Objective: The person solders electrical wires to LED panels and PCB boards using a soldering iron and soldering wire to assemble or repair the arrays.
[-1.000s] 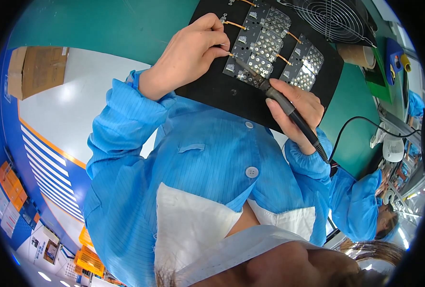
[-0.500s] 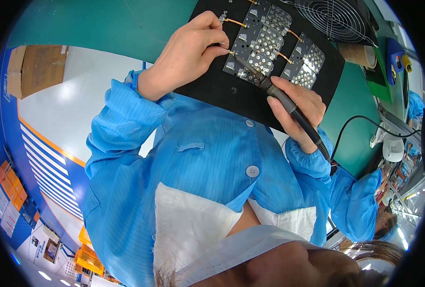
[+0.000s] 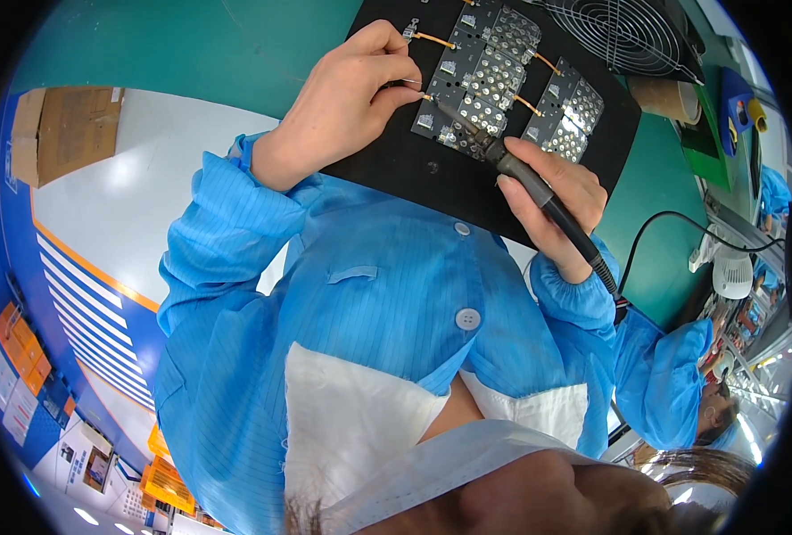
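My right hand (image 3: 564, 198) grips a soldering iron (image 3: 543, 192) by its dark handle. The iron's tip reaches the left edge of a black circuit board (image 3: 454, 89), close to my left fingertips. My left hand (image 3: 347, 98) is closed in a pinch on a thin wire (image 3: 426, 96), whose orange end shows at the board's edge; the rest of it is mostly hidden by the fingers. Several boards with rows of round, shiny metal parts lie joined by short orange wires (image 3: 527, 105). Under them is a black mat (image 3: 387, 152).
A black fan with a wire guard (image 3: 623, 36) stands beyond the boards on the green table (image 3: 191, 53). A cardboard tube (image 3: 668, 98) and a green tray (image 3: 708, 152) are at the right. The iron's black cord (image 3: 655, 218) loops rightward. Another person in blue (image 3: 664, 383) sits to the right.
Both hands keep their grips, with the iron's tip still at the board's edge. The boards and mat appear shifted very slightly left in view.
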Motion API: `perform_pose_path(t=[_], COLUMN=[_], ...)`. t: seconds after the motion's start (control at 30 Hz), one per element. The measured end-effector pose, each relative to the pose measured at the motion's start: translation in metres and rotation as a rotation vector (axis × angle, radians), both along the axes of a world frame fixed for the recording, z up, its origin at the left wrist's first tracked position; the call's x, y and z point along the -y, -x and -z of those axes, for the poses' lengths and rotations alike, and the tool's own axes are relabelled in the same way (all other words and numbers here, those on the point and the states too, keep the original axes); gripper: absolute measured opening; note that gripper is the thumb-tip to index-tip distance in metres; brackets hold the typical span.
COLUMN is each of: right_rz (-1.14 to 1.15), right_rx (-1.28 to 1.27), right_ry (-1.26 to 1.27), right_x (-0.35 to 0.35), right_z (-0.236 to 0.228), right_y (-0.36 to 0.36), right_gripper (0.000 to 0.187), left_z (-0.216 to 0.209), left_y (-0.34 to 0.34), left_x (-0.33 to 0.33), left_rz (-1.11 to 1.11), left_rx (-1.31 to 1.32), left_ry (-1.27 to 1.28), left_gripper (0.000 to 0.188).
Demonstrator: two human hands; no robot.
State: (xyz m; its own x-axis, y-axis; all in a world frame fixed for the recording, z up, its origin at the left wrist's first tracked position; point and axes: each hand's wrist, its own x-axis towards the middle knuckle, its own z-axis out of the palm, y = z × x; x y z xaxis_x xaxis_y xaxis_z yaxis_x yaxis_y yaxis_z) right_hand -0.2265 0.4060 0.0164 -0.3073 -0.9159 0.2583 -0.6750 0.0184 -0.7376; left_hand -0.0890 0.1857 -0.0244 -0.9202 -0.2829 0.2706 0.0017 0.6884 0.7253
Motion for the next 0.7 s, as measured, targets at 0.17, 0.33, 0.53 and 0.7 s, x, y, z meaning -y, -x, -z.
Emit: perform_pose_path(t=[0.17, 0.33, 0.53, 0.7], right_rz=[-0.014, -0.012, -0.022, -0.021], right_rx=[0.017, 0.024, 0.016, 0.017], right_ry=[0.021, 0.018, 0.024, 0.032], right_x=[0.0011, 0.0037, 0.0058, 0.0091], right_z=[0.0019, 0.0006, 0.0008, 0.0006], right_y=[0.0000, -0.0010, -0.0025, -0.0047], right_gripper=[0.034, 0.034, 0.033, 0.033], left_z=[0.0011, 0.0012, -0.0002, -0.0007], left_y=[-0.0009, -0.0027, -0.0044, -0.0068], left_x=[0.0017, 0.0034, 0.0060, 0.0086], left_rz=[-0.003, -0.009, -0.013, -0.017], left_rx=[0.005, -0.009, -0.010, 0.002], left_ry=[-0.010, -0.018, -0.017, -0.028], left_gripper=[0.008, 0.008, 0.008, 0.009])
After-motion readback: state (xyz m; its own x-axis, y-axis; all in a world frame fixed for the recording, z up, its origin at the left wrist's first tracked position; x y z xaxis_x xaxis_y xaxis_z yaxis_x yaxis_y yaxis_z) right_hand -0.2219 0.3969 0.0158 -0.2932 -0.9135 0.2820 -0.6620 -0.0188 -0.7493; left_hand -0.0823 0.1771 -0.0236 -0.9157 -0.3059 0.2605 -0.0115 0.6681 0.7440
